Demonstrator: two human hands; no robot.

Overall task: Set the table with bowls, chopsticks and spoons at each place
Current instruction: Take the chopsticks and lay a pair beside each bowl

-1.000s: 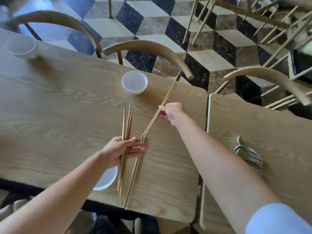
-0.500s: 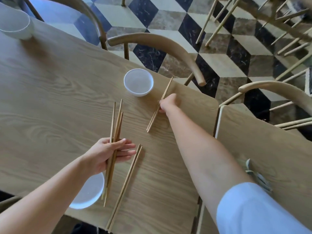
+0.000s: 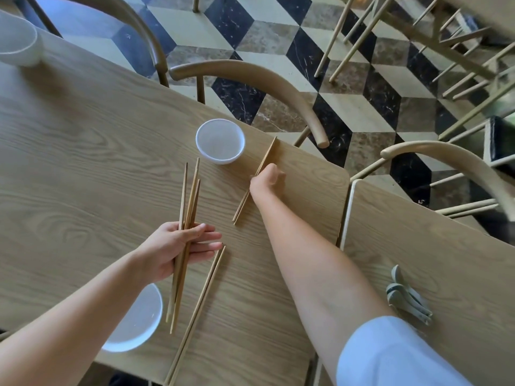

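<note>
On the wooden table [image 3: 83,151] my left hand [image 3: 178,249] holds a bundle of wooden chopsticks [image 3: 188,201] that stick out above and below it. Beside it a chopstick pair [image 3: 200,305] lies flat, next to the near white bowl [image 3: 136,321]. My right hand [image 3: 267,178] reaches across to a second chopstick pair [image 3: 264,160] just right of the far white bowl [image 3: 220,144]; its fingers are hidden, so whether it grips the pair is unclear. A third white bowl [image 3: 16,43] sits at the far left. Pale green spoons [image 3: 407,298] lie stacked on the adjoining table.
A second wooden table [image 3: 446,260] abuts on the right with a narrow gap. Curved wooden chair backs [image 3: 259,76] stand along the far edge, another chair [image 3: 457,160] at right. Chequered floor [image 3: 348,107] lies beyond.
My right hand carried a chopstick pair away from the bundle and up beside the far bowl, leaving another pair flat by the near bowl. My left hand kept its bundle.
</note>
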